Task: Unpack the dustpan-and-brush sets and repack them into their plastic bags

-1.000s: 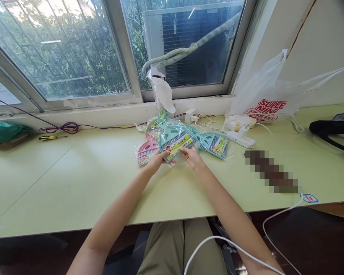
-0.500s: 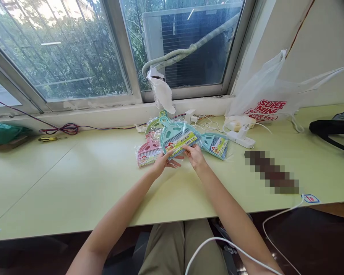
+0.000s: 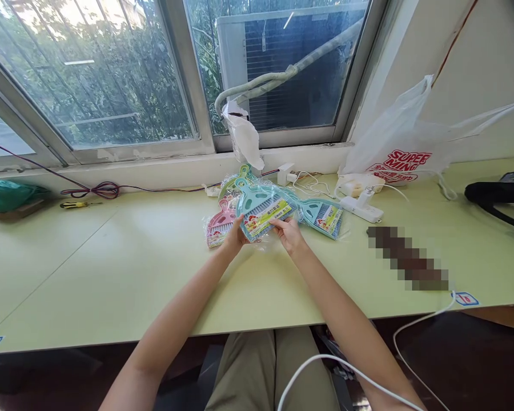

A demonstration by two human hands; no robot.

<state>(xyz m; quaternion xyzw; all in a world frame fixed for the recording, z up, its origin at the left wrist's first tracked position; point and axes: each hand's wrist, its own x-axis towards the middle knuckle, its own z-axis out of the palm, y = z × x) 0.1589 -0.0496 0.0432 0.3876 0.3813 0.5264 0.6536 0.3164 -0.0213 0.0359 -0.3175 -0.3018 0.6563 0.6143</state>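
Note:
A teal dustpan-and-brush set in clear plastic wrap with a yellow label is held over the green table. My left hand grips its lower left edge. At the lower right edge my right hand pinches the wrap. A pink set lies just left of it, another teal set lies to the right, and a green handle shows behind.
A white power strip and cables lie right of the sets. A white shopping bag stands at the back right, a black bag at the far right. A yellow tool and purple cable lie at the back left.
The teal set rose slightly half a second ago and has come back down toward the table. My left hand's fingers, loosened then, have closed on its edge again.

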